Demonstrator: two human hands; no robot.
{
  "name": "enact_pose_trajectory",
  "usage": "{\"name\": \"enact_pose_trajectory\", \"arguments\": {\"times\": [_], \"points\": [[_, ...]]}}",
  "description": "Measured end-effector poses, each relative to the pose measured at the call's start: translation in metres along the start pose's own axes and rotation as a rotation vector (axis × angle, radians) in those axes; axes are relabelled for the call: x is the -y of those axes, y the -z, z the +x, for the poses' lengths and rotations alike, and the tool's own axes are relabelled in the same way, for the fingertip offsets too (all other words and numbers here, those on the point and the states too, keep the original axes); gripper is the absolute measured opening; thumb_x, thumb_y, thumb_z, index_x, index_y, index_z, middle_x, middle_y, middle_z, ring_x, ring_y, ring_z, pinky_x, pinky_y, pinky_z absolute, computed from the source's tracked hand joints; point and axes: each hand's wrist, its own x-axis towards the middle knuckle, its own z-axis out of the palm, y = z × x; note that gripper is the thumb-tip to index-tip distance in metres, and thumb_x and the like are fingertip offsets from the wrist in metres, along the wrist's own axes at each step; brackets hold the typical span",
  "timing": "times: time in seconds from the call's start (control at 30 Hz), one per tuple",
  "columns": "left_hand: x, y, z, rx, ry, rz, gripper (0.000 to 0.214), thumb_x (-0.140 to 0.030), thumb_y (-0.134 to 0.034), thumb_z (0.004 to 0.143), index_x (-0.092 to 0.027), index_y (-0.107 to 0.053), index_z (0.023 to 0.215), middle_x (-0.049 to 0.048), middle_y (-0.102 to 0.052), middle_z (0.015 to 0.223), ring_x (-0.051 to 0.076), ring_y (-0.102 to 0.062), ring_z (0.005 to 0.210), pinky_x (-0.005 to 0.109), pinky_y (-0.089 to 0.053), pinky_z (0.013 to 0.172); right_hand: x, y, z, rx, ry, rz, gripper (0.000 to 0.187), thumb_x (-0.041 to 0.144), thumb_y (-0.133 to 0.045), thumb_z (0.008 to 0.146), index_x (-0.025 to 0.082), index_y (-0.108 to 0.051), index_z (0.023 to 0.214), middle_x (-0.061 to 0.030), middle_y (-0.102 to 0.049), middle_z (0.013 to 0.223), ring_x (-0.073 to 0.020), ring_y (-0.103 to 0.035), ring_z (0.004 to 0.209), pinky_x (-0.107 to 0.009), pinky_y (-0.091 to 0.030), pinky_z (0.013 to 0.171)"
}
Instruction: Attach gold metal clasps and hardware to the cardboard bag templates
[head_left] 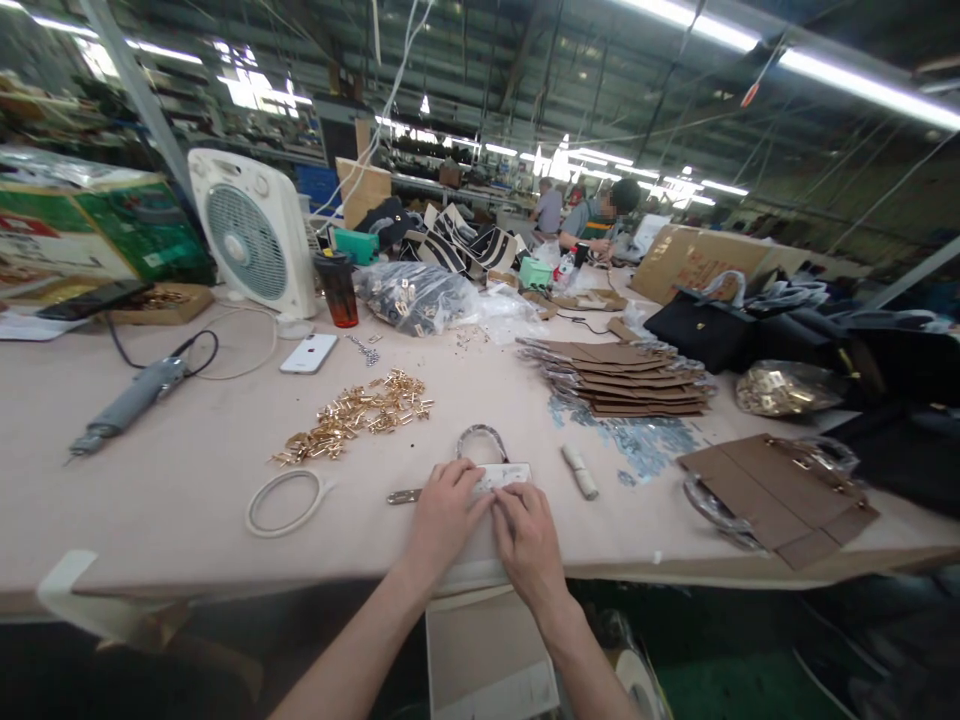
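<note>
"What do the hands touch?"
"The left hand (pixel 444 505) and right hand (pixel 529 530) both rest on a pale panel (pixel 508 474)."
"And around the panel?"
"Left of it, a white ring (pixel 318 492) and gold fittings (pixel 349 418); right of it, a roll (pixel 580 472) and, farther back, stacked brown pieces (pixel 637 385)."

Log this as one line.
left hand: on white panel; right hand: at panel's near edge; looped handle: beyond panel; gold fittings: heaped left

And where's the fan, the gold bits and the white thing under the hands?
Fan (pixel 251 235): head view, on its front grille.
Gold bits (pixel 343 419): head view, on the middle of the heap.
White thing (pixel 517 472): head view, near its uncovered right end.
</note>
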Motion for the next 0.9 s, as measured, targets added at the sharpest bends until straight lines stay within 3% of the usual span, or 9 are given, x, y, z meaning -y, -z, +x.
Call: {"name": "enact_pose_trajectory", "arguments": {"times": [0.17, 0.33, 0.5, 0.6, 0.67, 0.73, 0.9], "points": [[-0.006, 0.0, 0.002, 0.006, -0.082, 0.133, 0.02, -0.026, -0.063, 0.098, -0.024, -0.07, 0.116, 0.008, -0.068, 0.122, 0.027, -0.06, 0.109, 0.044, -0.052, 0.096, 0.008, -0.001, -0.004, -0.028, -0.032, -0.059, 0.037, 0.014, -0.052, 0.098, 0.024, -0.065, 0.131, -0.0124, -0.063, 0.118, -0.0291, -0.059, 0.113, -0.05, -0.053, 0.1], [0.003, -0.014, 0.004, -0.024, -0.191, 0.127, 0.019, -0.027, -0.055, 0.102, -0.024, -0.071, 0.111, 0.0083, -0.069, 0.116, 0.027, -0.063, 0.106, 0.043, -0.053, 0.094, 0.01, 0.005, 0.001, -0.022, -0.076, -0.03, 0.041, 0.011, -0.056, 0.093, 0.025, -0.066, 0.13, -0.0107, -0.065, 0.119, -0.0275, -0.061, 0.11, -0.048, -0.055, 0.099], [0.013, -0.023, 0.006, -0.061, -0.131, 0.015, 0.022, -0.034, -0.051, 0.104, -0.023, -0.07, 0.11, 0.0079, -0.068, 0.112, 0.026, -0.066, 0.103, 0.041, -0.056, 0.091, -0.001, 0.024, 0.003, -0.011, -0.101, 0.194, 0.045, 0.015, -0.062, 0.092, 0.026, -0.063, 0.136, -0.009, -0.066, 0.127, -0.024, -0.062, 0.119, -0.041, -0.054, 0.106], [0.012, -0.023, 0.007, -0.066, -0.121, -0.003, 0.023, -0.036, -0.051, 0.104, -0.025, -0.07, 0.109, 0.0074, -0.067, 0.111, 0.025, -0.067, 0.098, 0.039, -0.057, 0.087, -0.033, 0.047, 0.005, -0.176, -0.17, 0.259, 0.034, 0.023, -0.058, 0.098, 0.025, -0.066, 0.131, -0.0102, -0.068, 0.126, -0.0225, -0.066, 0.112, -0.038, -0.058, 0.098], [0.011, -0.023, 0.007, -0.063, -0.117, -0.001, 0.023, -0.037, -0.052, 0.103, -0.025, -0.07, 0.109, 0.0075, -0.066, 0.109, 0.025, -0.067, 0.094, 0.038, -0.057, 0.084, -0.068, 0.068, 0.007, -0.333, -0.257, 0.195, 0.029, 0.03, -0.054, 0.101, 0.022, -0.07, 0.124, -0.012, -0.07, 0.121, -0.0228, -0.067, 0.107, -0.038, -0.059, 0.092], [0.011, -0.023, 0.008, -0.046, -0.116, 0.004, 0.023, -0.037, -0.053, 0.102, -0.024, -0.07, 0.111, 0.0079, -0.065, 0.108, 0.025, -0.066, 0.093, 0.039, -0.057, 0.084, -0.108, 0.091, 0.01, -0.396, -0.354, 0.088, 0.032, 0.035, -0.052, 0.101, 0.019, -0.072, 0.119, -0.0134, -0.071, 0.118, -0.0241, -0.067, 0.108, -0.04, -0.058, 0.092], [0.01, -0.019, 0.005, -0.033, -0.088, 0.012, 0.026, -0.035, -0.06, 0.099, -0.022, -0.068, 0.12, 0.0111, -0.065, 0.115, 0.029, -0.062, 0.105, 0.046, -0.055, 0.092, -0.188, 0.125, 0.011, -0.138, -0.439, -0.127, 0.038, 0.037, -0.055, 0.094, 0.018, -0.076, 0.119, -0.0141, -0.07, 0.118, -0.0255, -0.065, 0.107, -0.044, -0.051, 0.102]]}}
